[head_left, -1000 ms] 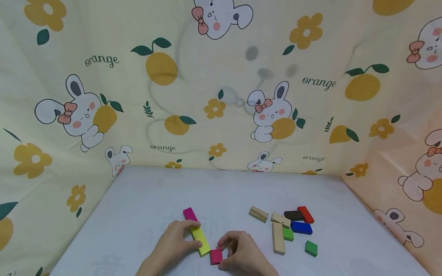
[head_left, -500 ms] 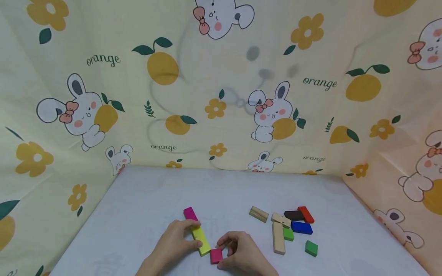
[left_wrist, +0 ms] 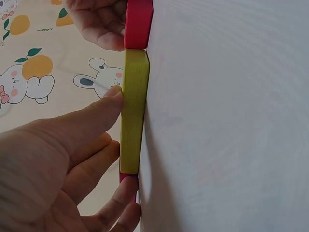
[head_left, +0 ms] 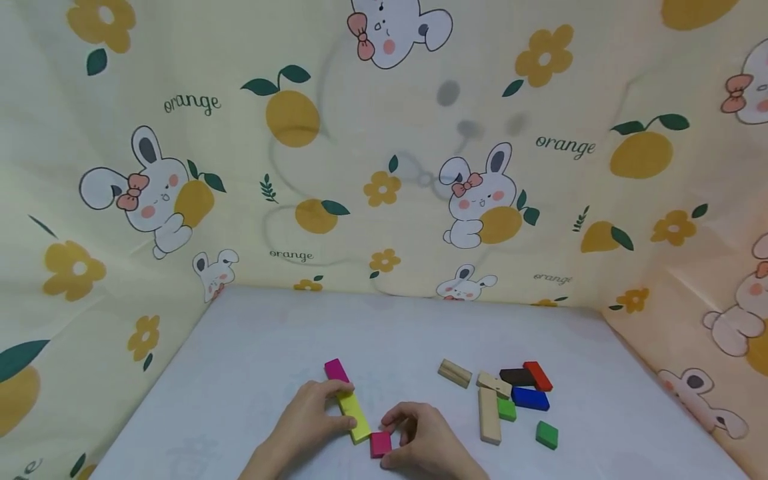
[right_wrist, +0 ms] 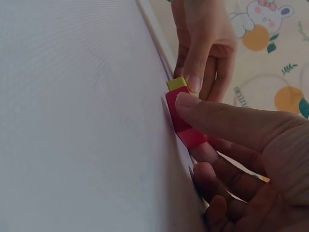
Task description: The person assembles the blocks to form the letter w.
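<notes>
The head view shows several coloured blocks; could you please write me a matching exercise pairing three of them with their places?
Column one:
1. yellow block
2. pink square block
3. black block

Column two:
A. just left of the orange-red block
B. touched by the left-hand grip
C. pinched by the right-hand grip

Pairs: 1-B, 2-C, 3-A

A white tabletop [head_left: 270,327] carries 3 brightly painted blocks in a slanting line: a magenta block [head_left: 337,369] at the far end, a yellow block [head_left: 359,427] in the middle and a crimson block [head_left: 381,445] nearest. At right, a black block [head_left: 517,377] and a red block [head_left: 538,376] lie just beyond a blue block [head_left: 531,399]. Nearby lie a long wooden block [head_left: 489,417], a short wooden block [head_left: 495,385], a grooved wooden block [head_left: 455,373], a light green block [head_left: 507,409] and a darker green block [head_left: 547,435].
</notes>
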{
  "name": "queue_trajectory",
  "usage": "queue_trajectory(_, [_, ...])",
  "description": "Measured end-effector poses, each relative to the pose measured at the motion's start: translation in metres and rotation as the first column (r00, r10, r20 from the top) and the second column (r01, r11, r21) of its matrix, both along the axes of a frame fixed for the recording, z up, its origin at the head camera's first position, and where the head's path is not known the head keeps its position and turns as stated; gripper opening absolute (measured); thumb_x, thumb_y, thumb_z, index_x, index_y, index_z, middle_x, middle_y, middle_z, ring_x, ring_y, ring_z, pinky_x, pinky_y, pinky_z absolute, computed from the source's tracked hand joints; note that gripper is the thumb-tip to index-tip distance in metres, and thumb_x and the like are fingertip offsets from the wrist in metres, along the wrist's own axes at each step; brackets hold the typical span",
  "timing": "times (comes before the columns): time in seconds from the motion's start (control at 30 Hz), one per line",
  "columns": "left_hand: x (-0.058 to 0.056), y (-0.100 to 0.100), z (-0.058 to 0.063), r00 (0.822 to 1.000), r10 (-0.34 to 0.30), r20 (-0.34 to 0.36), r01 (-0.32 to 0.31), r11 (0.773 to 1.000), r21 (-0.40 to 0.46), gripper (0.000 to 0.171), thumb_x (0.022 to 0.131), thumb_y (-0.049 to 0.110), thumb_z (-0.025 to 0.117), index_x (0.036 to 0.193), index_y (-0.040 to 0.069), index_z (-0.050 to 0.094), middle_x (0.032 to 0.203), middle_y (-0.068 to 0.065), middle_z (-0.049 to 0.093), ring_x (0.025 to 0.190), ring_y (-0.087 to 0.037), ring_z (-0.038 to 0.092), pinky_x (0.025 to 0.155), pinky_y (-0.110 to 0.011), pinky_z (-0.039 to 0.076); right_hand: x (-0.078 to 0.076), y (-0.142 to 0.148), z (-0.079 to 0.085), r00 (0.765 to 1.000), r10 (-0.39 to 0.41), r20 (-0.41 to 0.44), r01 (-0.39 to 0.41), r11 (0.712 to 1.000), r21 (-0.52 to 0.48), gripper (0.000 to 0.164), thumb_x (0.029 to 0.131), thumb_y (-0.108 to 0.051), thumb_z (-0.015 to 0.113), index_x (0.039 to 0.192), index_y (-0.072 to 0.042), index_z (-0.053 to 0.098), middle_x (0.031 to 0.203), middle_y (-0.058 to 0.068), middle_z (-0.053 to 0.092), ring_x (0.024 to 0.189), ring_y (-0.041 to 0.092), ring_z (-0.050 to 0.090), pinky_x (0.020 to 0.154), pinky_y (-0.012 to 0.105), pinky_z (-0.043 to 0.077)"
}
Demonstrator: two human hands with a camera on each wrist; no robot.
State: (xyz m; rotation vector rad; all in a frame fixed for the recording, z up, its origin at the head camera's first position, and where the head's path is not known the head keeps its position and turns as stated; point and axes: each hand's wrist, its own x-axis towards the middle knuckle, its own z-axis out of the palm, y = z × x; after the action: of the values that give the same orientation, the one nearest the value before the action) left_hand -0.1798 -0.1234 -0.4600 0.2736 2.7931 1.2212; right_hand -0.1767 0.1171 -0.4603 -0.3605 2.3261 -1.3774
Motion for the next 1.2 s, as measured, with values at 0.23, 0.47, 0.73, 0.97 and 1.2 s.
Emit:
queue_trajectory(0.23, [0.000, 0.001, 0.000, 1.000, 0.003, -0.027, -0.004, 1.000, -0.024, 0.048, 0.074, 0.035, 0.087, 0.116, 0.019, 0.071, 0.107, 0.007, 0.064, 0.100, -0.021, 0.051, 0.089, -0.051, 0.047, 0.001, 0.003, 0.002, 1.000, 0.024, 0.002, -0.024, 1.000, -0.010, 0.041, 0.072, -0.017, 0.089, 0.107, -0.012, 0.068, 0.083, 0.008, 0.059, 0.075, 0.023, 0.053, 0.058, 0.025, 0.041])
queue_trajectory(0.47, [0.001, 0.001, 0.003, 1.000, -0.002, -0.029, 0.001, 1.000, -0.025, 0.048, 0.073, 0.034, 0.087, 0.116, 0.019, 0.071, 0.108, 0.005, 0.064, 0.100, -0.022, 0.052, 0.089, -0.052, 0.047, 0.000, 0.004, 0.003, 0.999, 0.038, -0.010, -0.038, 0.999, -0.025, 0.041, 0.073, -0.019, 0.089, 0.108, -0.012, 0.068, 0.086, 0.007, 0.061, 0.074, 0.022, 0.055, 0.058, 0.024, 0.042])
queue_trajectory(0.73, [0.003, 0.001, 0.000, 0.999, 0.000, -0.041, -0.001, 1.000, -0.018, 0.049, 0.074, 0.034, 0.087, 0.117, 0.018, 0.070, 0.110, 0.005, 0.064, 0.102, -0.023, 0.052, 0.091, -0.053, 0.047, -0.007, 0.016, 0.001, 1.000, 0.009, -0.020, -0.011, 0.994, -0.109, 0.033, 0.086, -0.030, 0.077, 0.110, -0.008, 0.068, 0.096, 0.003, 0.067, 0.082, 0.023, 0.057, 0.066, 0.028, 0.047])
queue_trajectory(0.97, [0.003, 0.003, -0.002, 0.999, -0.002, -0.047, 0.002, 1.000, -0.018, 0.049, 0.073, 0.032, 0.087, 0.117, 0.017, 0.071, 0.109, 0.006, 0.064, 0.101, -0.022, 0.051, 0.090, -0.051, 0.048, -0.014, 0.029, 0.000, 0.984, -0.126, -0.124, 0.110, 0.985, -0.133, 0.035, 0.085, -0.027, 0.079, 0.108, -0.004, 0.068, 0.093, 0.003, 0.068, 0.078, 0.022, 0.061, 0.061, 0.028, 0.051])
queue_trajectory(1.2, [0.002, 0.001, -0.002, 0.999, -0.006, -0.054, 0.005, 1.000, -0.014, 0.049, 0.073, 0.032, 0.087, 0.116, 0.017, 0.071, 0.110, 0.006, 0.064, 0.101, -0.021, 0.051, 0.090, -0.050, 0.047, -0.020, 0.047, 0.012, 0.923, -0.326, -0.207, 0.299, 0.942, -0.150, 0.032, 0.080, -0.018, 0.083, 0.107, -0.005, 0.070, 0.096, 0.003, 0.069, 0.083, 0.022, 0.062, 0.070, 0.030, 0.052])
